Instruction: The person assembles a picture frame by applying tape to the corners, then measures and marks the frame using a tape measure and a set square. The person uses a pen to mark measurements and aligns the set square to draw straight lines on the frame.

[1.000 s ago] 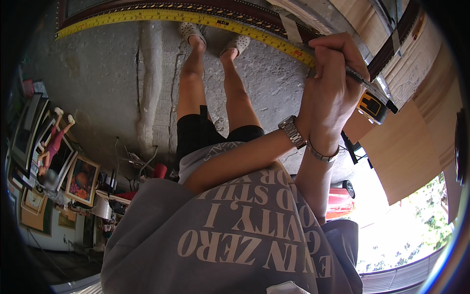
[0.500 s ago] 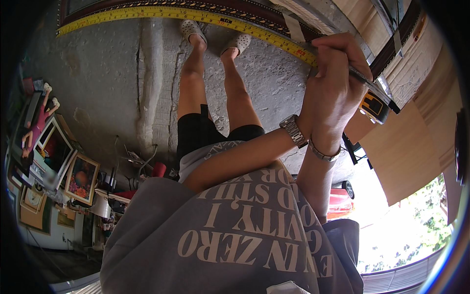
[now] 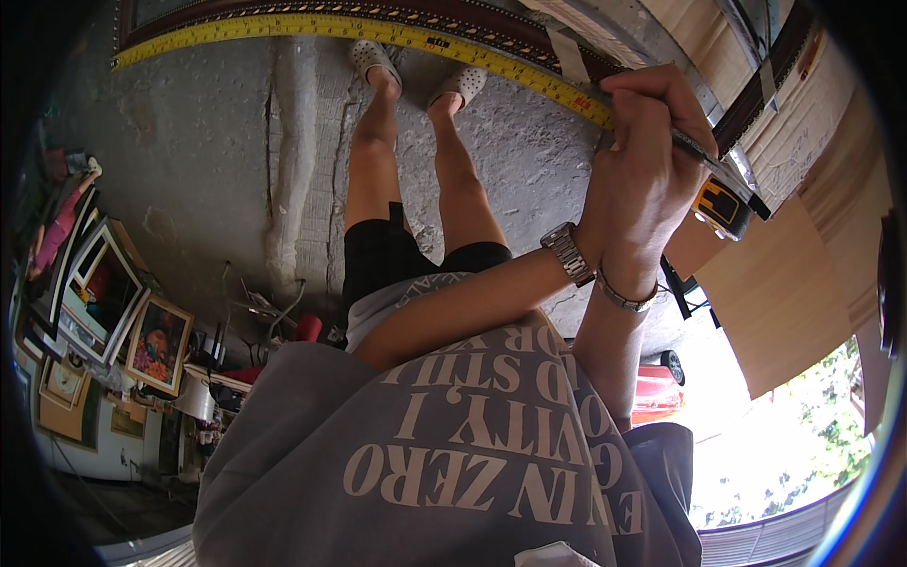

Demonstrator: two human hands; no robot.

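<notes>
My right hand, the one with the bracelet, is closed around a slender grey pen-like tool. Its fingers rest at the edge of a dark brown picture frame moulding with gold beading. Crossing from the left, my left hand lies against and partly behind the right one; its fingers are hidden. A yellow tape measure blade runs out along the moulding and reaches my hands. Its black and yellow case sits just beyond them, at the right. Strips of tape cross the moulding.
Brown board sheets and cardboard lie at the right. My feet in clogs stand on rough concrete floor. Framed pictures lean at the left, near a person in pink. A red vehicle stands outside.
My hands stay in nearly the same place, and the tape blade has barely shifted. At the far left, the person in pink has moved and is now partly hidden behind the frames.
</notes>
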